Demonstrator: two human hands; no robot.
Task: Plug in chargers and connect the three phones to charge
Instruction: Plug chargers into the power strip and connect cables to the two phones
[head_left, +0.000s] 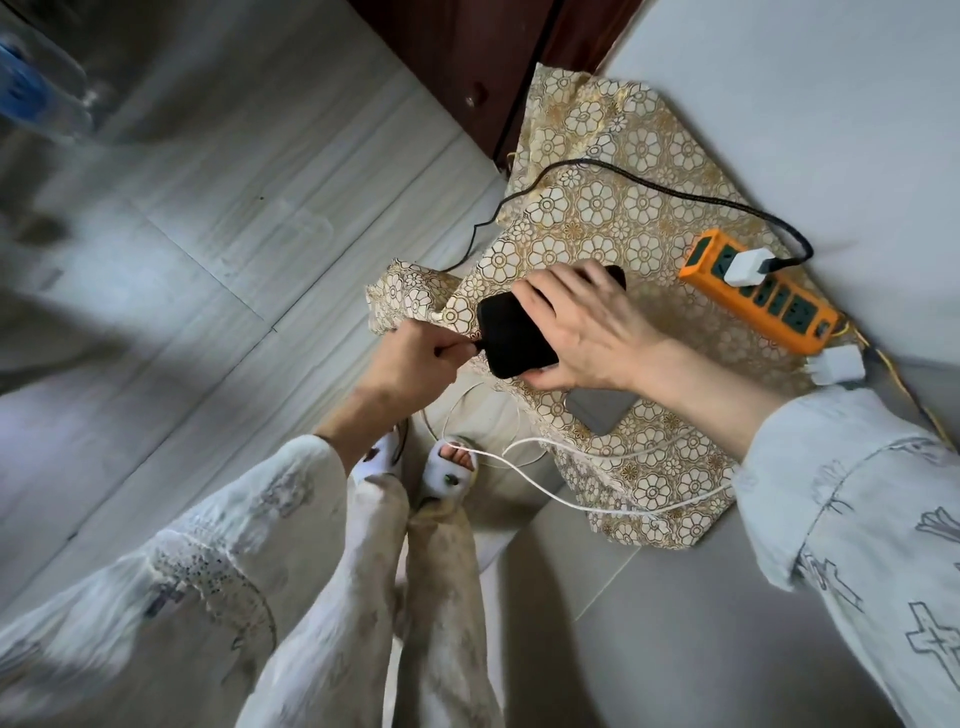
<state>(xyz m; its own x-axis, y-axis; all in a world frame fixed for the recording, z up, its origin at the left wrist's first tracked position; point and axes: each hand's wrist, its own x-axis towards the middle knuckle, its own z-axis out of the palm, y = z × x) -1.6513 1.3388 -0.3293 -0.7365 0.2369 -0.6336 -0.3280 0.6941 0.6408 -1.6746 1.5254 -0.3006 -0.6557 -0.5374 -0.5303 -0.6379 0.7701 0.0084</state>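
Right hand: you are gripping the black phone from above, fingers curled round its edges, holding it just over the patterned bench.
Left hand: you are pinching the black connector at the phone's lower short edge; whether it is fully seated cannot be told.
Key relation: the phone's long axis is running from your left hand toward the orange power strip; the port end is facing your left hand, so that hand is the nearer one for pushing along the axis.
Black cable: it is looping across the bench to a white adapter sitting in the strip.
Outstanding: a grey phone is lying on the bench under your right wrist; a second white adapter and white cable are waiting beside the strip, seemingly unplugged.
Third phone: not in view.
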